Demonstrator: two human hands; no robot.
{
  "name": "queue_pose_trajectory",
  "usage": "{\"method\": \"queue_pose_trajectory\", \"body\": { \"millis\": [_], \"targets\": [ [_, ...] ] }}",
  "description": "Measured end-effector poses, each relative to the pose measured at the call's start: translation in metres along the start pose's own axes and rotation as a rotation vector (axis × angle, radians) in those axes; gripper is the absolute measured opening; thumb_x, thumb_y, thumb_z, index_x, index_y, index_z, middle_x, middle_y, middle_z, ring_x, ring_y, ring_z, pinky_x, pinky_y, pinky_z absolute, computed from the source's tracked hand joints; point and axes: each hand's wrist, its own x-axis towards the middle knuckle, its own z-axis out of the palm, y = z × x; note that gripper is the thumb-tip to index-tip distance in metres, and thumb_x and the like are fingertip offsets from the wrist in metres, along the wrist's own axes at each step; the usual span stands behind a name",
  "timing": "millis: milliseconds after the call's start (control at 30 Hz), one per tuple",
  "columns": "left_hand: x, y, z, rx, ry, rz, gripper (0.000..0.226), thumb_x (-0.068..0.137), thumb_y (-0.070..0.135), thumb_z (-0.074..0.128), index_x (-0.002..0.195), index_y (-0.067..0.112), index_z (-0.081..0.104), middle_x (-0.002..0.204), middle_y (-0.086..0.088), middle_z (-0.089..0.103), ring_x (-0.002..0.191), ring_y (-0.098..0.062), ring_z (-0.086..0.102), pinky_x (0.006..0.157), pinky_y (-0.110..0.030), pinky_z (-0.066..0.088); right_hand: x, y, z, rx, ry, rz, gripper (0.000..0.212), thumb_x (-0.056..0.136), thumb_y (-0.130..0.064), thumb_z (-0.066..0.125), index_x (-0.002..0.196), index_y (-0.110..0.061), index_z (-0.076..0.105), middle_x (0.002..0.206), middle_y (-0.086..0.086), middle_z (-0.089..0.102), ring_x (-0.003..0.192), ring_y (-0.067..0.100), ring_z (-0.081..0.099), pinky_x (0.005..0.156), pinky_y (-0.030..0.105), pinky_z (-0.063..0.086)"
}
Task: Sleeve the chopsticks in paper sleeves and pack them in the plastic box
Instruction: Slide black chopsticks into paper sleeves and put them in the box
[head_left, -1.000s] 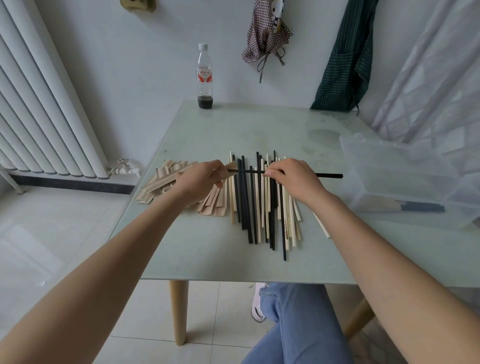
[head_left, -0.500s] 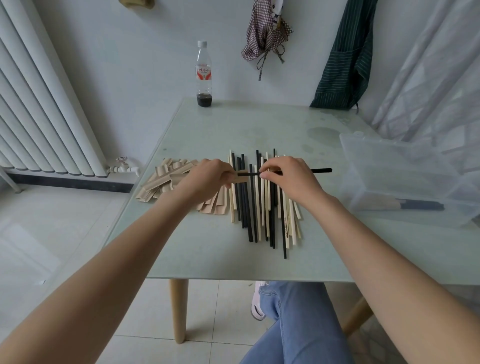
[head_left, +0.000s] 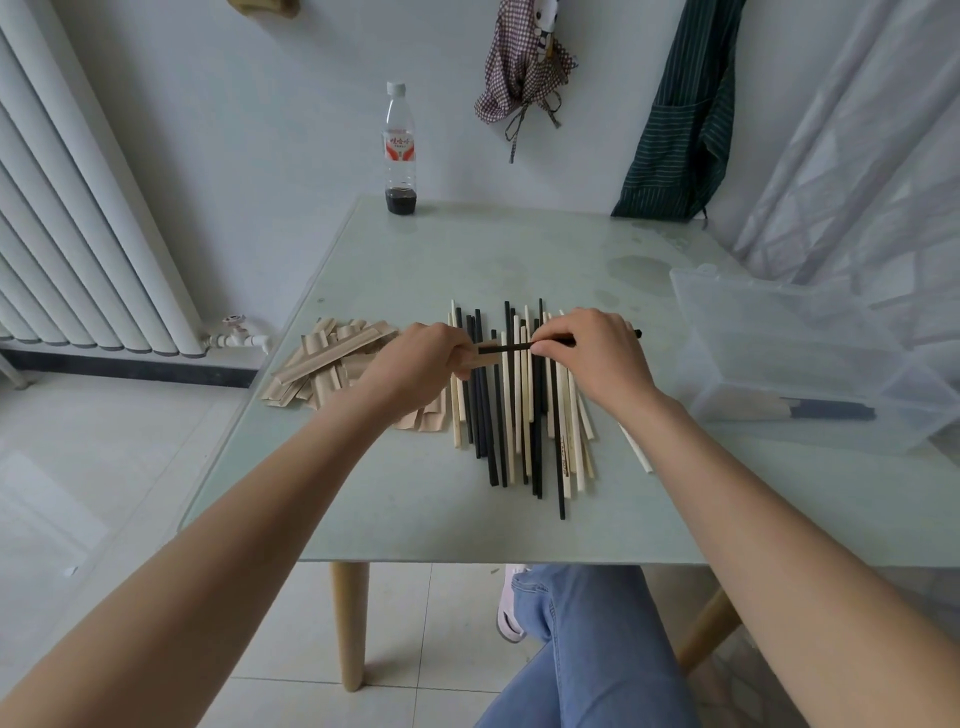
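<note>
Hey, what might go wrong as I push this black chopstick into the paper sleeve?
1. The thin black chopstick may miss or tear the brown paper sleeve your left hand grips.
2. Your right hand works directly above the loose black and pale chopsticks; brushing them might scatter them.

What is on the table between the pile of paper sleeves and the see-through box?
In the head view, loose black and pale chopsticks lie in a row between the paper sleeves and the plastic box, with both hands working above them.
</note>
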Motion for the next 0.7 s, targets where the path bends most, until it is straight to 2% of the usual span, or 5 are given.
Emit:
{"method": "queue_pose_trajectory", "body": {
  "millis": [200, 367, 500, 600, 700],
  "targets": [
    [0.003, 0.004, -0.003, 0.014, -0.019, 0.014, 0.023, 0.097, 0.012, 0.042, 0.095, 0.012, 0.065, 0.082, 0.008, 0.066, 0.074, -0.022, 0.067, 0.073, -0.046, 0.055, 0.0, -0.001, 0.001, 0.0, 0.003, -0.009, 0.019, 0.087, -0.028, 0.064, 0.102, -0.022, 0.073, 0.103, -0.003, 0.071, 0.099, 0.019, 0.061, 0.094, 0.039, 0.043],
    [0.005, 0.005, 0.0, 0.034, -0.01, 0.011, 0.024, 0.096, 0.011, 0.041, 0.094, 0.011, 0.065, 0.083, 0.007, 0.067, 0.074, -0.022, 0.066, 0.073, -0.045, 0.056, -0.001, 0.002, 0.002, -0.049, 0.035, 0.036, 0.017, 0.088, -0.03, 0.063, 0.1, -0.024, 0.074, 0.099, -0.005, 0.071, 0.098, 0.018, 0.059, 0.089, 0.034, 0.037],
    [0.009, 0.014, 0.004, 0.053, -0.058, 0.029, 0.025, 0.097, 0.01, 0.039, 0.097, 0.014, 0.064, 0.089, 0.003, 0.069, 0.076, -0.02, 0.066, 0.072, -0.041, 0.055, -0.002, -0.003, 0.012, -0.009, -0.017, 0.0, 0.016, 0.087, -0.028, 0.064, 0.099, -0.022, 0.074, 0.097, -0.004, 0.071, 0.098, 0.021, 0.06, 0.093, 0.04, 0.042],
    [0.009, 0.012, 0.007, 0.06, -0.068, 0.02, 0.025, 0.096, 0.011, 0.039, 0.096, 0.014, 0.064, 0.088, 0.003, 0.069, 0.071, -0.021, 0.064, 0.066, -0.04, 0.054, -0.003, 0.005, 0.013, 0.018, -0.007, 0.003, 0.021, 0.087, -0.03, 0.064, 0.105, -0.022, 0.072, 0.106, -0.004, 0.07, 0.105, 0.02, 0.058, 0.096, 0.035, 0.041],
    [0.008, 0.005, 0.01, 0.083, -0.05, -0.017, 0.025, 0.096, 0.013, 0.039, 0.094, 0.015, 0.064, 0.086, 0.003, 0.069, 0.065, -0.018, 0.059, 0.05, -0.028, 0.042, -0.005, 0.016, 0.013, 0.023, 0.14, 0.127, 0.027, 0.093, -0.027, 0.055, 0.117, -0.018, 0.064, 0.117, 0.002, 0.061, 0.113, 0.021, 0.051, 0.088, 0.028, 0.037]
  ]
}}
